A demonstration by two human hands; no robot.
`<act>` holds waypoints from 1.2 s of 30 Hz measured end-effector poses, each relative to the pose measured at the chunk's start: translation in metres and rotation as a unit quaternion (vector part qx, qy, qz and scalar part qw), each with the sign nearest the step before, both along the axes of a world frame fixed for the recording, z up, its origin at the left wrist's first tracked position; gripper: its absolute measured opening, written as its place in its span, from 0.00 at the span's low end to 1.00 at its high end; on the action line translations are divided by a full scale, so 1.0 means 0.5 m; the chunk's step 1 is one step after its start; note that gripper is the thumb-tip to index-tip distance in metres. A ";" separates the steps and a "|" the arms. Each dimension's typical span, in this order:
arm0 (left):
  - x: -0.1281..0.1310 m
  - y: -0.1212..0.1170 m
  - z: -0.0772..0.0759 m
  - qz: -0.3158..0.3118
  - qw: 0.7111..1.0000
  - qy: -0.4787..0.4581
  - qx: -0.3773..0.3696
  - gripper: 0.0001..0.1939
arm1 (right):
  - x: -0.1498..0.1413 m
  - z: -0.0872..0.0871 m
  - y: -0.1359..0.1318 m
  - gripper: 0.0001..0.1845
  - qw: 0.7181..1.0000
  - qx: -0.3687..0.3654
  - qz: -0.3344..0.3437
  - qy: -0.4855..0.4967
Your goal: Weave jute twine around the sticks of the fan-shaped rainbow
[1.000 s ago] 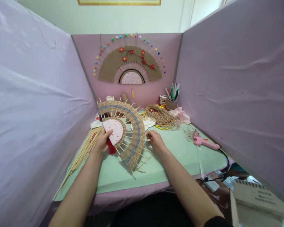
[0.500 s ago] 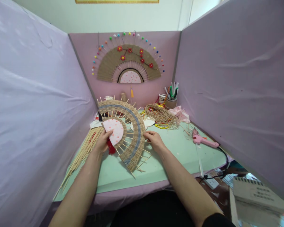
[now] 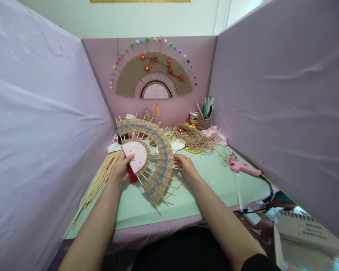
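A half-round woven fan [image 3: 166,154] of twine on thin wooden sticks, with a blue band along its arc, is held tilted above the table. My left hand [image 3: 121,168] grips its straight inner edge, the thumb pressed on the pink dotted half-circle [image 3: 138,157]. A red tassel [image 3: 132,177] hangs beside those fingers. At the outer rim, my right hand [image 3: 185,165] has its fingers curled around the protruding stick ends. Whether they pinch one particular stick is hard to see. Loose sticks [image 3: 101,180] lie to the left of my left hand.
A pink glue gun [image 3: 243,167] with a black cord rests at the right of the green tabletop [image 3: 214,180]. Behind are a twine coil [image 3: 193,137] and a tool cup [image 3: 205,123]. A finished fan [image 3: 127,77] hangs on the back panel; fabric walls [image 3: 271,94] flank the table.
My right hand has shifted slightly right along the fan's outer edge, its fingers a little looser than before. My left hand and the fan stay almost in place.
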State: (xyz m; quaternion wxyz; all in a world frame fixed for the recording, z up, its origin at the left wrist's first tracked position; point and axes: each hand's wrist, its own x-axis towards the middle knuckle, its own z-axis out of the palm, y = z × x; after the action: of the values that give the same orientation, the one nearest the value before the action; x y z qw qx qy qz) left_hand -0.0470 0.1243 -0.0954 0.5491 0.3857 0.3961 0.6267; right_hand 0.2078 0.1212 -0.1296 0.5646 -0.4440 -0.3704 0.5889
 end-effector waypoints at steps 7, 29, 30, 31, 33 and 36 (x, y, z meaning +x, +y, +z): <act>-0.002 0.000 -0.001 -0.004 1.000 0.002 -0.008 0.17 | -0.001 -0.006 -0.002 0.17 1.000 0.013 0.002 0.027; -0.001 0.002 -0.004 -0.007 1.000 -0.003 -0.014 0.18 | -0.001 0.006 -0.004 0.17 0.996 -0.035 -0.031 0.072; -0.001 0.002 -0.004 -0.006 1.000 -0.003 -0.015 0.18 | 0.000 0.008 -0.004 0.16 0.995 -0.036 -0.039 0.079; -0.002 0.002 -0.004 -0.005 1.000 -0.003 -0.017 0.18 | 0.001 0.010 -0.005 0.15 0.994 -0.035 -0.047 0.087; -0.002 0.003 -0.004 -0.004 1.000 -0.004 -0.018 0.18 | 0.003 0.012 -0.005 0.15 0.992 -0.023 -0.064 0.102; -0.002 0.002 -0.003 -0.001 1.000 -0.005 -0.019 0.18 | 0.002 0.011 -0.004 0.17 0.992 0.009 -0.076 0.100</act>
State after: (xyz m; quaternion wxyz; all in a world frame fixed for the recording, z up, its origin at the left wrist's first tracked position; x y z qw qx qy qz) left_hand -0.0480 0.1255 -0.0969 0.5588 0.3723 0.4049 0.6206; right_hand 0.2090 0.1191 -0.1239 0.6459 -0.4046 -0.2828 0.5823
